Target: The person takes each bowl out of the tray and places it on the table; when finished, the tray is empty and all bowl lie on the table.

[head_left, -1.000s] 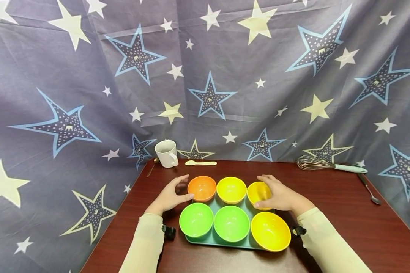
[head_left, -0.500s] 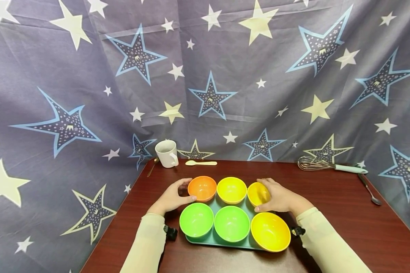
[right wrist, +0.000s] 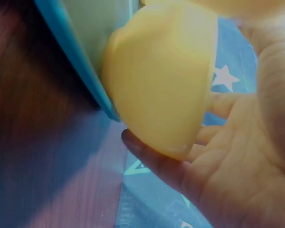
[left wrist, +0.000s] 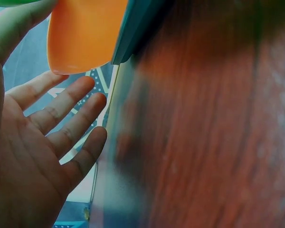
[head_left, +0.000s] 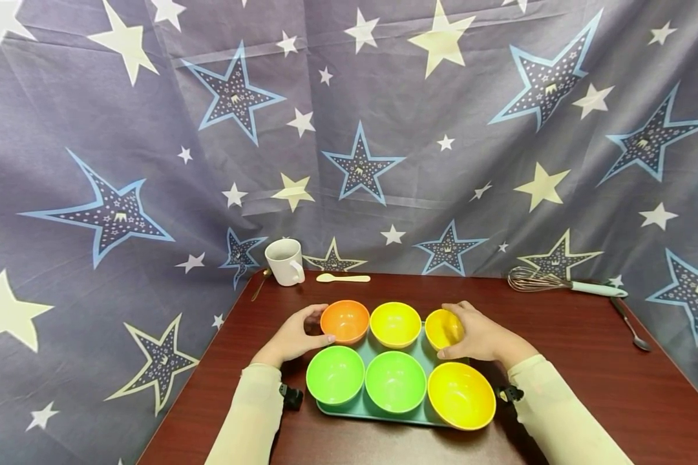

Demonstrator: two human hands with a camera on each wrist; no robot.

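Note:
My left hand (head_left: 293, 337) is at the left side of an orange bowl (head_left: 345, 322). Its thumb reaches the near rim; in the left wrist view the other fingers (left wrist: 69, 107) are spread and fairly straight, with the index fingertip at the rim. At the far right corner of the tray, my right hand (head_left: 481, 332) holds a small yellow bowl (head_left: 442, 329), thumb in front. Seen from the right wrist, this yellow bowl (right wrist: 156, 80) stands slightly over the tray's edge, with fingers round its outside.
On the teal tray (head_left: 378, 416) also stand a yellow bowl (head_left: 395, 325), two green bowls (head_left: 335, 375) and a larger yellow bowl (head_left: 461, 395). Behind are a white mug (head_left: 285, 261), a pale spoon (head_left: 343, 278), and a whisk (head_left: 564, 284). Small spoons lie at both table sides.
My left hand has come in closer against the orange bowl. The right hand has closed round the small yellow bowl, which has shifted slightly to the right.

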